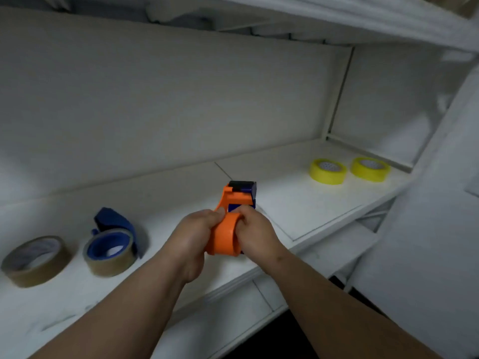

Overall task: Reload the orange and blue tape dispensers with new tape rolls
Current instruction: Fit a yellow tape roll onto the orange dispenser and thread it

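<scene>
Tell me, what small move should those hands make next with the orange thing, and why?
Probably set or steady the orange dispenser on the shelf and free the right hand to fetch a roll. Both hands, the left hand too, are clamped on it, and no roll shows inside. The two yellow rolls lie to the right, untouched.

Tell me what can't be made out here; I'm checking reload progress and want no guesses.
Head view only:
- Inside of the orange tape dispenser: covered by the left hand and right hand, so whether it holds a roll can't be told.
- Its blade end: dark and blurred.
- Blue tape dispenser: partly hidden behind the brown tape roll in front; whether that roll is seated is unclear.
- Core print on the yellow tape rolls: too small.
</scene>
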